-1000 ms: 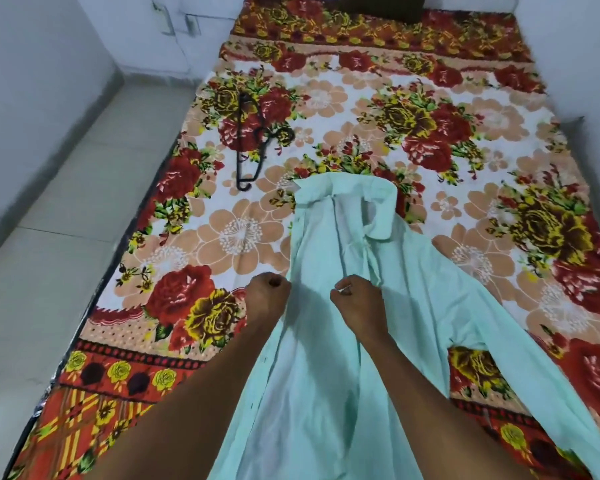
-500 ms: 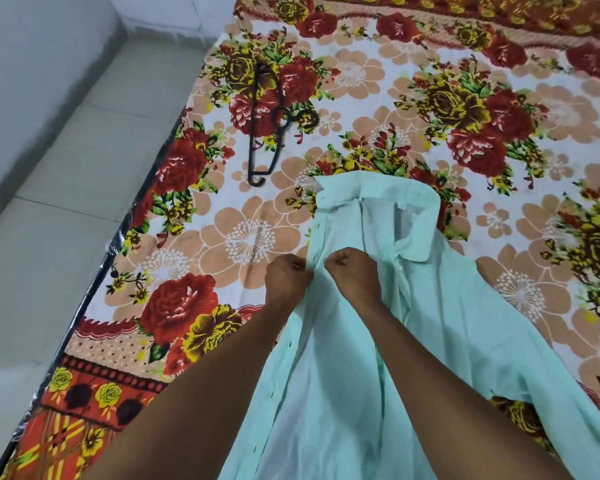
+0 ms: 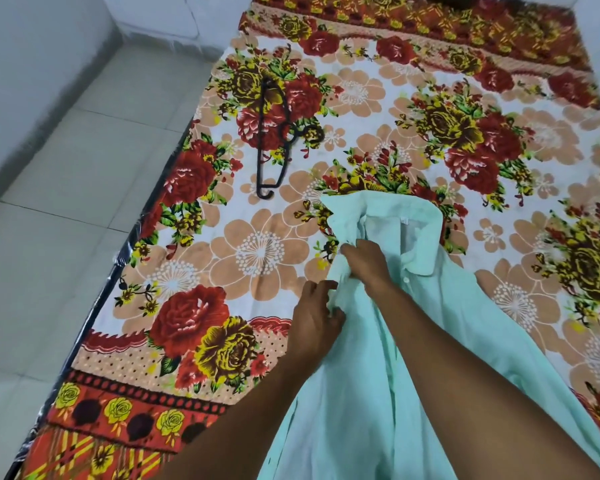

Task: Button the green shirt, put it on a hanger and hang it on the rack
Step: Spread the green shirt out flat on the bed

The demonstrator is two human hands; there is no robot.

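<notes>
The green shirt (image 3: 368,375) lies spread on the flowered bedsheet (image 3: 264,251), collar away from the person. The left hand (image 3: 314,317) pinches the shirt's front edge with curled fingers, and the right hand (image 3: 364,261) grips bunched cloth just below the collar. A black hanger (image 3: 272,140) lies apart on the sheet.

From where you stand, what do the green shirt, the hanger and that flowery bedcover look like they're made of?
Green shirt: thin woven cloth, perhaps cotton, matte; it creases softly and bunches where the left hand and right hand grip it.
Hanger: dark and thin with a curled hook, probably plastic, possibly coated wire.
Bedcover: printed fabric, slightly plush-looking; fibre unclear.
</notes>
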